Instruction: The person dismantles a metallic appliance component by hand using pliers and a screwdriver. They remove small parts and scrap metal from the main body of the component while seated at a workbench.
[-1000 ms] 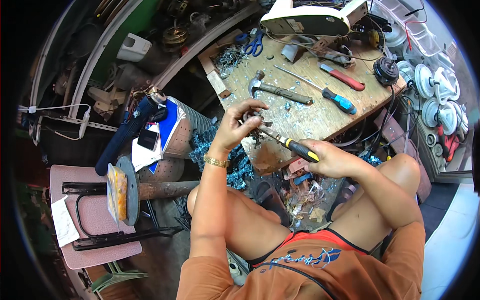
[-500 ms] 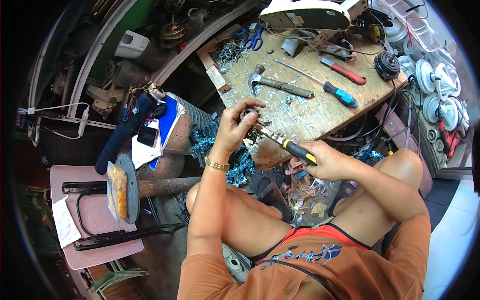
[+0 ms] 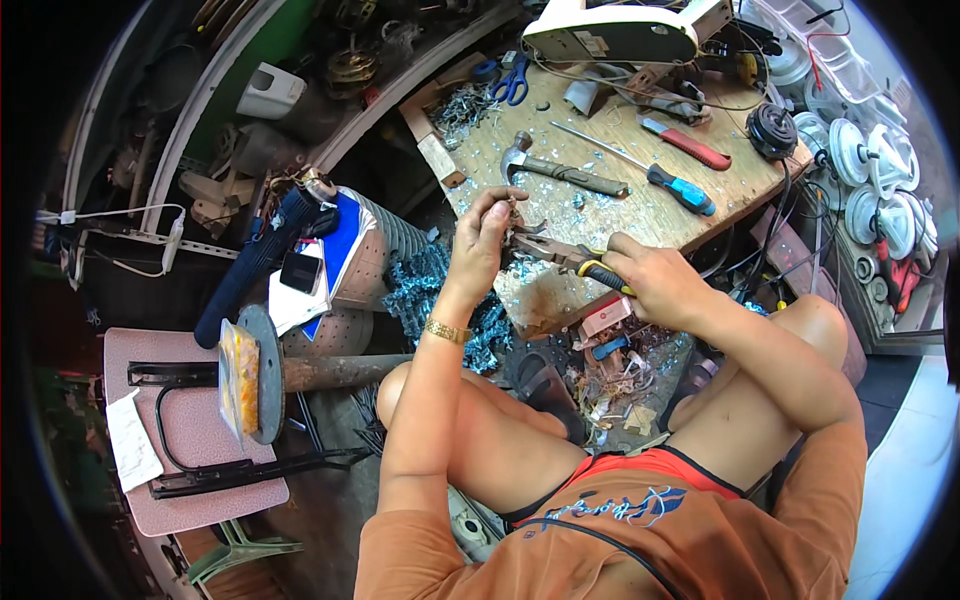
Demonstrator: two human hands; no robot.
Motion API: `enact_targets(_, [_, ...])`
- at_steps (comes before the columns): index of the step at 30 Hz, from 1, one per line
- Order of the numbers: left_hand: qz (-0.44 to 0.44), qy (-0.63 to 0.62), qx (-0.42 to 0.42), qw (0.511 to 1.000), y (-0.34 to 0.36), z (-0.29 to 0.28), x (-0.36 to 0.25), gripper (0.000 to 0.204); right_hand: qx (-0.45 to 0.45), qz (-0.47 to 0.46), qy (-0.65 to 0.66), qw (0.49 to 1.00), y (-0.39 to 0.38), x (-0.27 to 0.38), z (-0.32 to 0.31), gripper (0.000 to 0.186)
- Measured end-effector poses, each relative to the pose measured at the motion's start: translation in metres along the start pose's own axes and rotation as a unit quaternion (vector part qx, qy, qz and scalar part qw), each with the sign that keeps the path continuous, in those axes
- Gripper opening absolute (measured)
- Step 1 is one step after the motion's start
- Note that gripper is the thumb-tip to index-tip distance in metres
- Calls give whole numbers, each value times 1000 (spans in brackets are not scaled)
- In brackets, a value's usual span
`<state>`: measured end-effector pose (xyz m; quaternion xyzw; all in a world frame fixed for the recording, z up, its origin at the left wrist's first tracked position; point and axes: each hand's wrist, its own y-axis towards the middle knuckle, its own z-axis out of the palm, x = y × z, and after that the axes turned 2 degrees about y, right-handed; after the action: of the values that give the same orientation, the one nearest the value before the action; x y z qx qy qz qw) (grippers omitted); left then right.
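My left hand (image 3: 484, 238) is closed, fingers curled round a small dark and coppery part (image 3: 513, 216) that they mostly hide. In my right hand (image 3: 652, 282) is a pair of pliers (image 3: 556, 251) with yellow and black handles. The plier jaws point left and sit right beside the left fingertips, at a thin strip sticking out of the held part. Whether the jaws pinch that strip is too small to tell. Both hands are over the near left corner of the wooden worktable (image 3: 650, 232).
On the table lie a claw hammer (image 3: 570, 175), a blue-handled screwdriver (image 3: 680, 190), a red-handled cutter (image 3: 690, 146) and blue scissors (image 3: 512, 82) among metal bits. Blue shavings (image 3: 440, 295) heap beside the table. White reels (image 3: 860, 150) stand at right, a pink chair (image 3: 190, 440) at left.
The pliers have turned from edge-on to showing their flat side, with the handles spread more. My left hand has rolled, its fingers now folded over the part.
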<state>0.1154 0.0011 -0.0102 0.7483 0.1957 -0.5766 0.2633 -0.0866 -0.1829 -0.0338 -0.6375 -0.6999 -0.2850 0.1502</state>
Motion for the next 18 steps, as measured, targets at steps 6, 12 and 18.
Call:
enact_targets(6, [-156,-94,10,983,3,-1,0,46,-35,-49,-75,995,7,-16,-3,27])
enact_targets(12, [-331,-250,97,905,7,-10,11,53,-80,-149,-152,974,21,-25,-22,18])
enact_targets(18, [-250,-119,19,961,8,1,21,49,51,-27,-33,998,9,-24,-9,35])
